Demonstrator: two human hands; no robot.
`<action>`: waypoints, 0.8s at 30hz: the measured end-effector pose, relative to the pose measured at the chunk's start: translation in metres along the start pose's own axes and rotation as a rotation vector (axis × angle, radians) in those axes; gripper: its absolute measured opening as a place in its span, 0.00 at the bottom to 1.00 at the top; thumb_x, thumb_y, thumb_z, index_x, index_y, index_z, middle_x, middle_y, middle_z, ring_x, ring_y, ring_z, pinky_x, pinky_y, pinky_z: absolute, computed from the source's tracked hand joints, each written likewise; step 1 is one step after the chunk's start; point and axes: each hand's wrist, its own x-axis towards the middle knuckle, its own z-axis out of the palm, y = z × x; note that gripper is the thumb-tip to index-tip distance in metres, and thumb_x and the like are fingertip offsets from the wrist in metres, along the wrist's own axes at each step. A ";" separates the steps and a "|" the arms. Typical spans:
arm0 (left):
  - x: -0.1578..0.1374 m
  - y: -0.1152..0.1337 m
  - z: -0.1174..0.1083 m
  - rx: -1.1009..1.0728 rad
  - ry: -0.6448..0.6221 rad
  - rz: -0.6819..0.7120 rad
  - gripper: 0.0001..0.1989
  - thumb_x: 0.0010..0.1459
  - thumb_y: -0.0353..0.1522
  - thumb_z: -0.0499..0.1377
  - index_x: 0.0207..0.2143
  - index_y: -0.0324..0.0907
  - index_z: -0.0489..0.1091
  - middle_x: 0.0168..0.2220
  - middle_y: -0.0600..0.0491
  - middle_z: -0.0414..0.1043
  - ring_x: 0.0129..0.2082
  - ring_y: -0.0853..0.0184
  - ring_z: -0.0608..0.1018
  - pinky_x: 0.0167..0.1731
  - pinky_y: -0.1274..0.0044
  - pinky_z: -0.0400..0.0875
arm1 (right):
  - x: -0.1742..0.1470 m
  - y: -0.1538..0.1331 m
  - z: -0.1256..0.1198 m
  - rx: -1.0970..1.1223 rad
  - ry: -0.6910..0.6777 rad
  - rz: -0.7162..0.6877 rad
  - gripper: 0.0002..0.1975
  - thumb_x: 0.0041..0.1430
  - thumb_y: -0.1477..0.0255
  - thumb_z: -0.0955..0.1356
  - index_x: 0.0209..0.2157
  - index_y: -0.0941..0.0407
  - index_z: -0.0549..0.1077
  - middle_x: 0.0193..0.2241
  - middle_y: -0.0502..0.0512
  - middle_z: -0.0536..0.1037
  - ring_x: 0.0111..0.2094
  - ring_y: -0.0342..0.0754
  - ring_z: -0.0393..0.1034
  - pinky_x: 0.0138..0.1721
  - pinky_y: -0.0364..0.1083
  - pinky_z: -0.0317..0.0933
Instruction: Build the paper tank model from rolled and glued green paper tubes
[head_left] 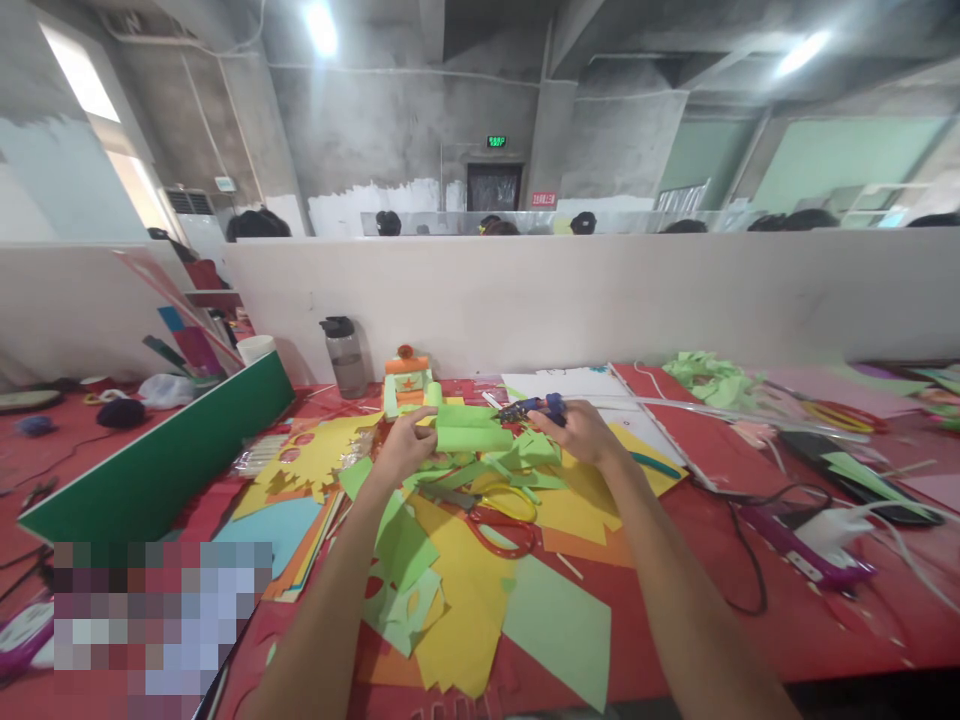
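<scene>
My left hand (409,447) pinches the left end of a light green paper piece (472,428), which looks folded or rolled. In my right hand (581,430) is a pliers-like tool (534,408) with blue handles and a dark metal head. Its head points left at the paper's right end; whether the jaws touch the paper I cannot tell. Green paper scraps (525,455) lie beneath both hands. Closer to me rest scissors (506,505) with one yellow and one red handle loop. Behind my left hand stands a small orange and green paper craft (406,385).
Yellow sheets (457,590) and a pale green sheet (562,625) cover the near red table (675,620). A green board (165,450) stands at left, a bottle (345,358) behind. At right are a purple power strip (806,550) and cables. A white partition (570,300) closes the back.
</scene>
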 end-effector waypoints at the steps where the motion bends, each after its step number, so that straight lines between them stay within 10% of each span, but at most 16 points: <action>1: 0.000 0.000 0.001 -0.004 -0.006 -0.003 0.32 0.45 0.32 0.66 0.55 0.34 0.67 0.18 0.59 0.70 0.19 0.67 0.77 0.17 0.83 0.61 | 0.000 0.000 0.000 -0.008 0.009 0.002 0.22 0.63 0.57 0.62 0.20 0.55 0.70 0.20 0.53 0.74 0.27 0.50 0.68 0.31 0.45 0.56; 24: 0.007 -0.018 0.001 -0.018 -0.034 -0.013 0.32 0.48 0.31 0.65 0.57 0.36 0.65 0.19 0.61 0.68 0.20 0.69 0.77 0.22 0.81 0.69 | 0.001 -0.011 0.002 -0.012 -0.025 -0.006 0.22 0.63 0.58 0.61 0.19 0.55 0.67 0.19 0.52 0.72 0.26 0.48 0.67 0.31 0.44 0.54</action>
